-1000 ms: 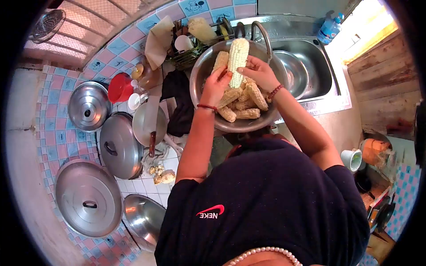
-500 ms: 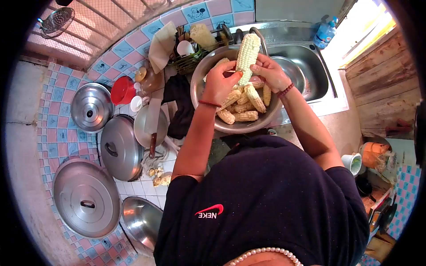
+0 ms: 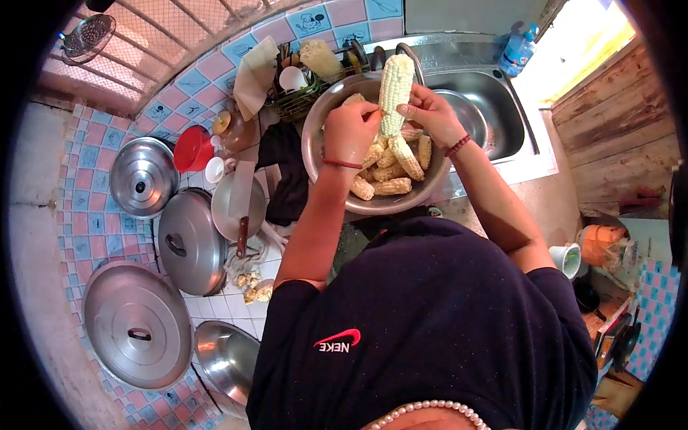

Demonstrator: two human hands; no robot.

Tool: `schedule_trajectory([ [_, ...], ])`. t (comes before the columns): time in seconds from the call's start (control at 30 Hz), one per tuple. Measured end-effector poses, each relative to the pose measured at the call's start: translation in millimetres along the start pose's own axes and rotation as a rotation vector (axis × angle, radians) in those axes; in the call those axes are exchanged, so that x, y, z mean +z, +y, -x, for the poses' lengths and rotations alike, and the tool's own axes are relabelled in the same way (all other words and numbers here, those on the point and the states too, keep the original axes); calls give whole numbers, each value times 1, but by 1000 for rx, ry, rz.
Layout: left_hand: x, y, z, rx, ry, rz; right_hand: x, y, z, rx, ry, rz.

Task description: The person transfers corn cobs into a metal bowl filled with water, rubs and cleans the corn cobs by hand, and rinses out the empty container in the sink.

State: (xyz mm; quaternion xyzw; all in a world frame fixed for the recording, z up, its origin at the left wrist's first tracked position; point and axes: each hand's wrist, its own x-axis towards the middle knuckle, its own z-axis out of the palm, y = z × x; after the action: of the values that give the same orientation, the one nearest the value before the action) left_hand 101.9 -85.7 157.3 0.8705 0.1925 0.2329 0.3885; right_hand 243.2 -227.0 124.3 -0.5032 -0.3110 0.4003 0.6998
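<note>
A pale, husked corn cob (image 3: 396, 86) stands nearly upright above a wide metal basin (image 3: 309, 147). My right hand (image 3: 435, 120) is closed around its right side, thumb lying on the kernels. With fingertips pinched together, my left hand (image 3: 351, 130) touches the cob's left edge; whatever lies between those fingertips is too small to make out. Below both hands, several more corn cobs (image 3: 391, 172) are piled inside the basin.
Behind the basin is a metal sink (image 3: 507, 107) with a blue bottle (image 3: 517, 50) at its corner. Leftward, a knife (image 3: 243, 215) rests across a bowl (image 3: 224, 204), beside large pot lids (image 3: 136, 326) and a red bowl (image 3: 192, 148). A dish rack (image 3: 295, 105) touches the tiled wall.
My left hand has shifted from the cob's lower front to its left edge, its fingers now pinched. The right hand still holds the cob. The whole view has moved slightly.
</note>
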Motion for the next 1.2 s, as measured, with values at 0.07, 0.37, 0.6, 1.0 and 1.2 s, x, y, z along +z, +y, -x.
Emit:
schedule_trajectory([
  [0.07, 6, 6, 3, 80, 92, -228, 0, 1, -3, -16, 61, 88],
  [0.37, 6, 9, 7, 123, 53, 387, 9, -7, 5, -6, 131, -126],
  [0.6, -5, -22, 7, -123, -75, 819, 4, -4, 6, 17, 59, -235],
  [1.0, 10, -18, 2, -195, -105, 614, 15, -6, 6, 12, 133, 10],
  [1.2, 5, -30, -12, -379, -246, 749, 13, -18, 3, 48, 105, 175],
])
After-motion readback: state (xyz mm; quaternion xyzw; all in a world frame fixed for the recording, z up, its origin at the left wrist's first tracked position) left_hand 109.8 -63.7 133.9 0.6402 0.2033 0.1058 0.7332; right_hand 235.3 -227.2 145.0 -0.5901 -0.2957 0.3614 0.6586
